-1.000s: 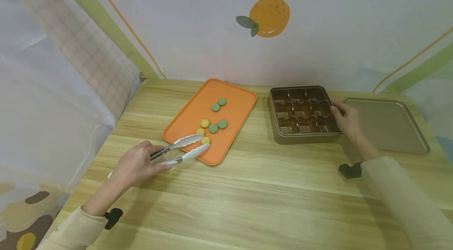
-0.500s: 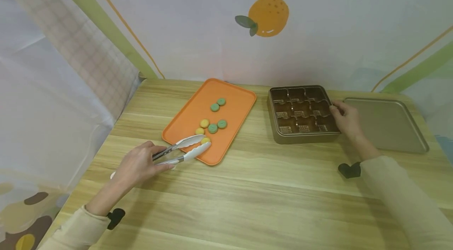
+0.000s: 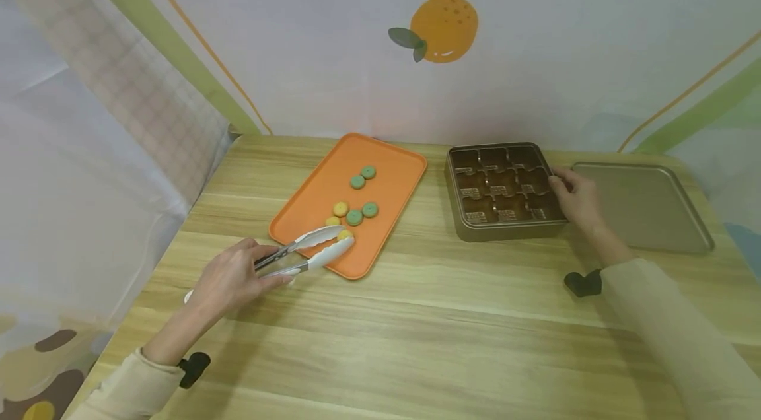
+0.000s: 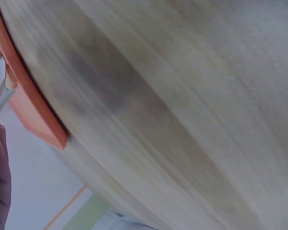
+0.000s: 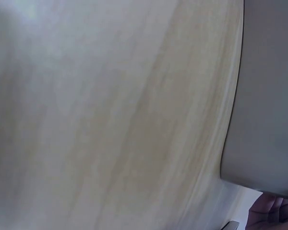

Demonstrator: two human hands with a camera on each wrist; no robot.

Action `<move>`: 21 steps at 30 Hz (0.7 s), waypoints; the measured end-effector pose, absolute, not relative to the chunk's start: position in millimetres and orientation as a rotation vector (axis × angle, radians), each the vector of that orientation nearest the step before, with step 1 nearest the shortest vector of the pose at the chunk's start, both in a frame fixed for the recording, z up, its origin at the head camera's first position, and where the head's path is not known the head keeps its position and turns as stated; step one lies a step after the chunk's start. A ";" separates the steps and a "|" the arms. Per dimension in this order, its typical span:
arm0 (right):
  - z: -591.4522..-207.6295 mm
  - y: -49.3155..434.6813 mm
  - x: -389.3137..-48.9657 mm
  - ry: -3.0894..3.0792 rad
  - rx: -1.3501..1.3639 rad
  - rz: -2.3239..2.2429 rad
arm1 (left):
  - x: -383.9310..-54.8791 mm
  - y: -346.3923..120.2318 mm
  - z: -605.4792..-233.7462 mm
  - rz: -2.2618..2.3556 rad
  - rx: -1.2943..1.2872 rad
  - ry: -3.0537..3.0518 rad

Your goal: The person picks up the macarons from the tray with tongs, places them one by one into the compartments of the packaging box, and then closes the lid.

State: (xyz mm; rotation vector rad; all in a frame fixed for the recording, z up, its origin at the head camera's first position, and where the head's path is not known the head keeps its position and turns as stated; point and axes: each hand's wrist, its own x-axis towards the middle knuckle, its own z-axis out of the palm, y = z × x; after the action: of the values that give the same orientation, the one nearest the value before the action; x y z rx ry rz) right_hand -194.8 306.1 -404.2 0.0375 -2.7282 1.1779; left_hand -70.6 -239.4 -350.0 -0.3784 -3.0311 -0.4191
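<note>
My left hand (image 3: 228, 281) holds white-tipped metal tongs (image 3: 327, 253) by their arms, low over the near end of an orange tray (image 3: 386, 159). The spread tips stand on either side of a yellow macaron (image 3: 345, 234); whether they touch it I cannot tell. Other yellow and several green macarons (image 3: 354, 217) lie farther up the tray. At the right, my right hand (image 3: 579, 199) grips the right edge of a bronze tin box (image 3: 505, 232), thumb at the rim. Its brown insert has several bare compartments. In the right wrist view the box wall (image 5: 264, 96) hides part of the fingers (image 5: 266, 211).
A flat bronze lid (image 3: 648, 209) lies on the table right of the box, partly behind my right hand. The wooden table (image 3: 428, 327) meets a printed cloth backdrop (image 3: 333, 76) at its far edge. More cloth hangs at the left.
The tongs have shifted slightly farther over the tray, around the nearest yellow macaron. My right hand stays on the box. The head view has shifted a little.
</note>
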 end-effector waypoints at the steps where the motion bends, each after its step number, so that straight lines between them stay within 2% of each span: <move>1: -404.1 306.1 -195.1 -2.723 0.039 1.179 | -71.4 -238.7 -349.3 -0.429 -0.380 -3.026; 10: -403.0 305.9 -196.8 -2.684 0.050 1.188 | -87.3 -216.9 -341.5 -0.562 -0.450 -2.977; 21: -404.1 302.8 -193.8 -2.678 0.052 1.175 | -117.7 -155.9 -337.5 -0.690 -0.606 -2.932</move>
State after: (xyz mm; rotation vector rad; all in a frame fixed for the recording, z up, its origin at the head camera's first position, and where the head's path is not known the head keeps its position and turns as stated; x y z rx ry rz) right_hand -193.8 302.8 -404.1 0.0524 -2.6777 1.1750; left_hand -117.7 -155.9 -337.5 -0.6059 -2.9322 -0.6899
